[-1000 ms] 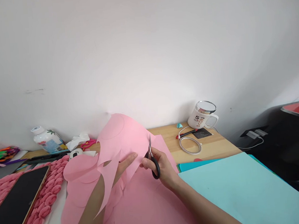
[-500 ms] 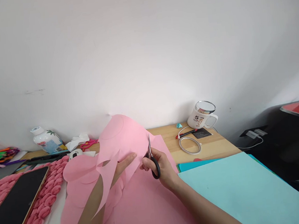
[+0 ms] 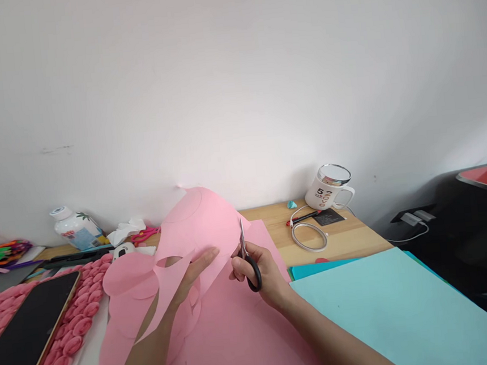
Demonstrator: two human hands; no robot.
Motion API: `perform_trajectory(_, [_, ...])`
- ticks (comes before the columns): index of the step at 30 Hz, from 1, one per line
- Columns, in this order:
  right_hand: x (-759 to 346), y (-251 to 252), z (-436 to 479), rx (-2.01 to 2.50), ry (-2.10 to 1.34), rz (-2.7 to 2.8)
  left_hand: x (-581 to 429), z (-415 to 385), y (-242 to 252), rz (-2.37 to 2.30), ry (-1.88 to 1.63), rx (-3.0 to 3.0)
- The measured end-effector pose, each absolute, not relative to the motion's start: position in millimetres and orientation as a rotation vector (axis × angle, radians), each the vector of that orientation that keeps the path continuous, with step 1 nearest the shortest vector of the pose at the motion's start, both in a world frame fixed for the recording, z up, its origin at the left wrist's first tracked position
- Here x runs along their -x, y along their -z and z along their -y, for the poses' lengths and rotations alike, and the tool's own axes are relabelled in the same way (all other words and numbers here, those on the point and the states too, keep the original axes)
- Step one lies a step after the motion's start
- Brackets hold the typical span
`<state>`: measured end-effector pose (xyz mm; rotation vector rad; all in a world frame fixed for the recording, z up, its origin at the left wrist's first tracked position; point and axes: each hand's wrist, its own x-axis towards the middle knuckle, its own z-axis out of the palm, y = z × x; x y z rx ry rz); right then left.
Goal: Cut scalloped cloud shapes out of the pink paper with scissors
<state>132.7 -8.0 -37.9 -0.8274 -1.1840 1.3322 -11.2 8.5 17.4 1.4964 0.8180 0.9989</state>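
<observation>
My right hand (image 3: 262, 269) is closed round black-handled scissors (image 3: 253, 272), their narrow blades pointing up at the right edge of a pink paper sheet (image 3: 195, 221). That sheet bends upward towards the wall, with a faint curved line drawn on it and a cut-out gap on its left side. My left hand (image 3: 198, 271) grips the sheet near its lower middle, thumb on top and the other fingers hidden beneath. Under both hands lies more pink paper (image 3: 248, 330). Rounded pink paper cut-outs (image 3: 129, 306) are piled to the left.
A phone (image 3: 31, 337) rests on a pink knitted mat (image 3: 68, 328) at left. Behind are a white bottle (image 3: 77, 228), tissue (image 3: 126, 229) and pink scissors (image 3: 146, 234). On the right stand a white mug (image 3: 327, 189), a coiled cable (image 3: 310, 238) and light blue paper (image 3: 391, 306).
My left hand has shifted slightly left with the pink sheet, whose loose strip swung left and down. The scissors stay almost in place.
</observation>
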Motion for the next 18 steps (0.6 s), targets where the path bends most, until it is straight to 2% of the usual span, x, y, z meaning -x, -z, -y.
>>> perform_trajectory(8, [-132.4, 40.7, 6.6, 0.834, -1.357, 1.172, 11.9, -5.0, -23.4, -0.704, -1.157, -1.391])
perform_trajectory(12, [-132.0, 39.9, 7.8, 0.832, -1.365, 1.165, 14.0, -3.6, -25.0, -0.763, -1.133, -1.403])
perform_trajectory(18, [-131.7, 39.6, 8.4, 0.821, -1.363, 1.176, 17.8, -3.3, -22.3, -0.935, -1.297, -1.325])
